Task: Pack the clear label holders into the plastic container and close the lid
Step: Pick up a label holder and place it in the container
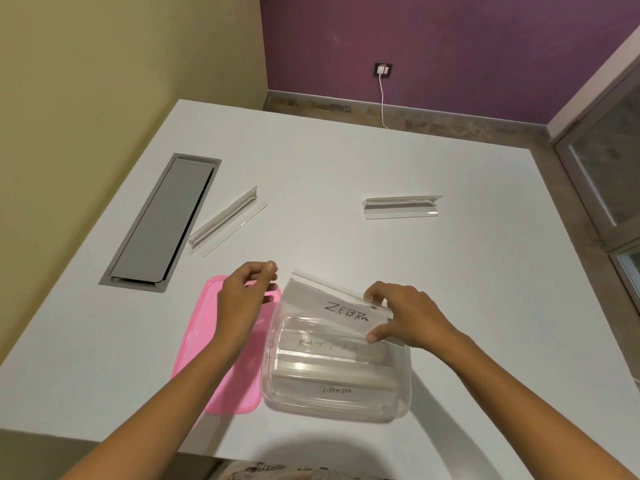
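Two clear label holders remain loose on the white table: one lies at an angle just beside the grey cable hatch on the left, the other sits well apart to the right, both beyond the container and not yet packed. The clear plastic container stands open near the table's front edge and already holds at least two holders laid flat side by side, one marked PANDA nearest the person and one with faint lettering, seemingly BATMAN, behind it. A third holder, marked ZEBRA, is tilted over the container's far end, its lower edge inside the rim and its upper edge raised. The right hand pinches the right end of this holder between thumb and fingers, apparently to angle it down into the remaining space. The left hand hovers over the pink lid, fingers curled loosely with fingertips drawn together; it appears to grip nothing, though whether it touches the ZEBRA holder's left corner cannot be told. The lid lies flat on the table, touching or just beside the container's left wall, plausibly set there for easy reach at closing. Judged obstruction: the holders nearly span the container's width, so the tilted one must drop square to seat. Off the table, a charger with a white cable is plugged into the purple wall.
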Available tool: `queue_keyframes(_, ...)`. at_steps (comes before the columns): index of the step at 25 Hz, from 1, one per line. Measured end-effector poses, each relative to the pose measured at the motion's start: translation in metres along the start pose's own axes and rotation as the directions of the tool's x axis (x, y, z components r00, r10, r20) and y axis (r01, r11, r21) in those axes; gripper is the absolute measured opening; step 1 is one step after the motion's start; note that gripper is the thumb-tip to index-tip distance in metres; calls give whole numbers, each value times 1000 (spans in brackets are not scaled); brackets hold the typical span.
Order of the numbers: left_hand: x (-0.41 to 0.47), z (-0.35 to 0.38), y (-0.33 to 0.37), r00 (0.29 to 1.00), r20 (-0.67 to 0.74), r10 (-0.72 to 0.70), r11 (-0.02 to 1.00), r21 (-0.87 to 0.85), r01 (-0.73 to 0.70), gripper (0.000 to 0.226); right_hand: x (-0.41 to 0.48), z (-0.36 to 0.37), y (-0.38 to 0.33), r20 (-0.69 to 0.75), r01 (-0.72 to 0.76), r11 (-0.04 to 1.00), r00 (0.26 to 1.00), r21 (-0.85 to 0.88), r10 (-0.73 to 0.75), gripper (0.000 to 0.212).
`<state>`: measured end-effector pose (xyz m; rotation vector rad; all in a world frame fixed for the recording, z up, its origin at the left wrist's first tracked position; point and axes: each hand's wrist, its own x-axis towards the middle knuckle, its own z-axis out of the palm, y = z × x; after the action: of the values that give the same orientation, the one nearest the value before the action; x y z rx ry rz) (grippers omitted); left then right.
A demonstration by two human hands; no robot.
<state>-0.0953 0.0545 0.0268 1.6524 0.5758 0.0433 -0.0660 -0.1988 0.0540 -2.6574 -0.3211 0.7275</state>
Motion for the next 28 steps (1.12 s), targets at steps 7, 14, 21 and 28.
queue_keyframes(7, -3, -10, -38, 979, 145, -142, 962, 255, 102, 25, 1, 47, 1, 36, -17, 990, 999, -143, 23, 70)
queue_keyframes(14, -4, -1, -43, 972, 183, -145, 967, 233, 101, 27, 25, 81, 8, 64, -30, 982, 997, -187, 43, 72)
queue_keyframes(21, -4, -1, -43, 975, 188, -119, 960, 273, 65, 27, 28, 97, 13, 47, -11, 984, 999, -180, 19, 50)
queue_keyframes(28, -2, -2, -44, 974, 204, -99, 957, 289, 37, 27, 21, 105, 18, -62, 8, 994, 998, -107, -15, 45)
